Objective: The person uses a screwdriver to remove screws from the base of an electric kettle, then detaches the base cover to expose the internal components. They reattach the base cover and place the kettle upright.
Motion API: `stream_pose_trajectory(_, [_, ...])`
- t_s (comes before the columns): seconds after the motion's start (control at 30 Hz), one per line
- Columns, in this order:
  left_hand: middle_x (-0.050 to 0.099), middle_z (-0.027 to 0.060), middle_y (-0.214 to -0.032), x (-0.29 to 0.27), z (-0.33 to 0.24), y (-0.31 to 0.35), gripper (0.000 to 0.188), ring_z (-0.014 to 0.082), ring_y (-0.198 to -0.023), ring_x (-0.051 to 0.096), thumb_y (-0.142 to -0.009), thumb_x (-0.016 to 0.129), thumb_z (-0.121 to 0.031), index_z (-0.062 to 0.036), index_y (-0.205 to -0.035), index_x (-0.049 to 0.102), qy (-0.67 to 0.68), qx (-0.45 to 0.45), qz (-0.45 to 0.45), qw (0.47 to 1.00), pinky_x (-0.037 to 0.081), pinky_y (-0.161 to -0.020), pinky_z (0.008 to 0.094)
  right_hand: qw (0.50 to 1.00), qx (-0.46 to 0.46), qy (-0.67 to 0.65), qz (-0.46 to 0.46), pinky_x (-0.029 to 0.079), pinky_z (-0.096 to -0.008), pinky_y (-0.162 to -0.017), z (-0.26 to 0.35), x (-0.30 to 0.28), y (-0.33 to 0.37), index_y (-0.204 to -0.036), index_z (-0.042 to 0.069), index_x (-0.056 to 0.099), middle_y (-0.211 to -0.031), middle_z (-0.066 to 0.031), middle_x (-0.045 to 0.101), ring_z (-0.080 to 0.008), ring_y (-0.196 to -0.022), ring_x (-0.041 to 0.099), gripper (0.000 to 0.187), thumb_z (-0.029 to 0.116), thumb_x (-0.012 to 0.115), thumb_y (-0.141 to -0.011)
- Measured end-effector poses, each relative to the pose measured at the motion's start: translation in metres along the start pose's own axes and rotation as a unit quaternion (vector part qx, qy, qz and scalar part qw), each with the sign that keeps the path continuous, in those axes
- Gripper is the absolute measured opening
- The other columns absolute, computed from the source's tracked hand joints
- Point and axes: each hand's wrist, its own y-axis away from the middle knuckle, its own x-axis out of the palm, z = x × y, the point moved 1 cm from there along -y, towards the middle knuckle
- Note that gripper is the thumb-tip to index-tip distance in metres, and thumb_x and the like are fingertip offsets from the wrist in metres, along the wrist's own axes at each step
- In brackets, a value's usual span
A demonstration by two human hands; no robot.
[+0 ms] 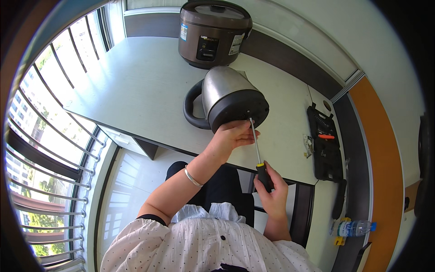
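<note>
A steel electric kettle (224, 84) lies on its side on the table, its black base turned toward me and its black handle (190, 106) to the left. My left hand (234, 135) supports the lower edge of the base from beneath, its fingers curled under the rim. In my right hand (272, 188) is a screwdriver (257, 156) with a black and yellow handle and a long metal shaft. Its tip meets the base near a small screw hole. Whether the tip sits in a screw is too small to tell.
A brown rice cooker (213, 38) stands at the back of the table (136, 86). To the right lie an opened black tool case (326, 154) with an orange-red tool in it and some small loose parts (308, 145). Farther right is a water bottle (355, 228). A barred window is on the left.
</note>
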Motion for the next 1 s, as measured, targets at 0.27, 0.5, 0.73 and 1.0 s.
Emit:
stream_pose_trajectory(0.27, [0.066,0.0153,-0.090,0.0092,-0.0036,0.0025,0.033,0.0253,-0.086,0.066,-0.090,0.060,-0.024,0.0029,-0.108,0.056,-0.036,-0.034,-0.034,0.998,0.053,-0.078,0.0344,1.000,-0.010,0.028,-0.007,0.047,-0.0260,-0.065,0.0042,0.0024,-0.0032,-0.118,-0.004,0.055,-0.081,-0.0098,0.060,-0.0150,-0.070,0.058,0.044,0.001,0.067,-0.076])
stream_pose_trajectory(0.5, [0.066,0.0141,-0.084,0.0086,-0.0011,-0.0001,0.027,0.0246,-0.080,0.067,-0.089,0.061,-0.022,0.0015,-0.101,0.058,-0.044,-0.030,-0.038,0.998,0.054,-0.073,0.0324,1.000,0.004,0.009,-0.004,0.047,-0.0257,-0.065,0.0016,0.0017,-0.0017,-0.119,-0.004,0.054,-0.081,-0.0092,0.060,-0.0147,-0.070,0.059,0.045,0.001,0.067,-0.076])
stream_pose_trajectory(0.73, [0.066,0.0131,-0.083,0.0101,-0.0023,0.0007,0.026,0.0237,-0.079,0.067,-0.089,0.061,-0.022,0.0007,-0.100,0.059,-0.045,-0.028,-0.033,0.998,0.054,-0.072,0.0319,1.000,-0.006,0.008,-0.002,0.047,-0.0252,-0.065,-0.0008,0.0011,-0.0007,-0.120,-0.003,0.054,-0.081,-0.0089,0.059,-0.0146,-0.070,0.058,0.045,0.000,0.067,-0.076])
stream_pose_trajectory(1.0, [0.066,0.0132,-0.083,0.0095,-0.0018,0.0004,0.025,0.0237,-0.079,0.067,-0.089,0.061,-0.022,0.0009,-0.100,0.059,-0.047,-0.028,-0.039,0.998,0.054,-0.072,0.0316,1.000,-0.005,0.011,0.001,0.047,-0.0253,-0.065,0.0014,0.0007,-0.0014,-0.120,-0.004,0.054,-0.081,-0.0092,0.059,-0.0149,-0.069,0.057,0.046,0.001,0.067,-0.076])
